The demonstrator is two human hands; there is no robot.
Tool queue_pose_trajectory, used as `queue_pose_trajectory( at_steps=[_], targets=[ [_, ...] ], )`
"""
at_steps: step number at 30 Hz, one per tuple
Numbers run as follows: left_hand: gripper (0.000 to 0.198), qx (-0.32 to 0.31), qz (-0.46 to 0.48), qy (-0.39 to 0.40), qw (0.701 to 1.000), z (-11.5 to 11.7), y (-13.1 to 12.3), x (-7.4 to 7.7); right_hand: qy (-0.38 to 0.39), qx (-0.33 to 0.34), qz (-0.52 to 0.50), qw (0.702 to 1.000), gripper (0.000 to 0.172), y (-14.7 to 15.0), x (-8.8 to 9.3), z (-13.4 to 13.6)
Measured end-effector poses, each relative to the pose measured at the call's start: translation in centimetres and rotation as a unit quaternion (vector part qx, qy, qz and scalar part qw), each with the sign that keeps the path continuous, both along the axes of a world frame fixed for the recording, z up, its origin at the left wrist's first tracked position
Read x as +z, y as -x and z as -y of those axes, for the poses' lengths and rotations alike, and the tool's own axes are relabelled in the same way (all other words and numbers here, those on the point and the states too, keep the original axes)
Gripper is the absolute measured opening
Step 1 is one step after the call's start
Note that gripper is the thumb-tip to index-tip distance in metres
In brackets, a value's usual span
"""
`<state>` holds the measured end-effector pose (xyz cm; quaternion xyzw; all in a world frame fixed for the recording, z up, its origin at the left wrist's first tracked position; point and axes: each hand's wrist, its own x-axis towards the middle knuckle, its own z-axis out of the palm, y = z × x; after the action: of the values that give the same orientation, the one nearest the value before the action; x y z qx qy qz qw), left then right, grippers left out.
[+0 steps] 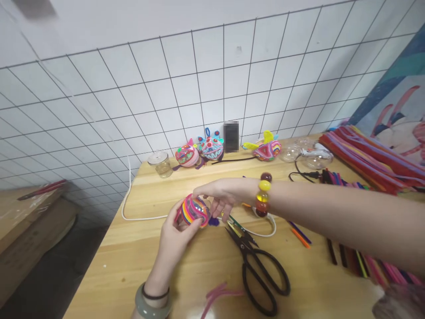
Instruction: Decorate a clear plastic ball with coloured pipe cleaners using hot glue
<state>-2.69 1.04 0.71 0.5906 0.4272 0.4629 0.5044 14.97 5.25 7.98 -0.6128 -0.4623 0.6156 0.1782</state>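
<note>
My left hand is closed around a small ball wrapped in striped, many-coloured pipe cleaners, held just above the wooden table. My right hand reaches in from the right and pinches the top of the same ball with thumb and fingertips. A beaded bracelet sits on my right wrist and a pale green bangle on the left. A purple pipe cleaner end shows under the ball.
Black scissors lie open right of my hands. Three finished colourful figures and a glass jar stand by the tiled wall. Bundles of pipe cleaners lie at the right. A white cable crosses the table. Clear plastic spheres sit at the back.
</note>
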Motion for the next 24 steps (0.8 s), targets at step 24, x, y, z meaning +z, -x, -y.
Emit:
queue_pose_trajectory(
  at_steps=[24],
  targets=[
    [0.064, -0.034, -0.177, -0.272, 0.945, 2.2, 0.2, -0.4, -0.176, -0.125, -0.125, 0.968, 0.073, -1.2, -2.0, 6.8]
  ],
)
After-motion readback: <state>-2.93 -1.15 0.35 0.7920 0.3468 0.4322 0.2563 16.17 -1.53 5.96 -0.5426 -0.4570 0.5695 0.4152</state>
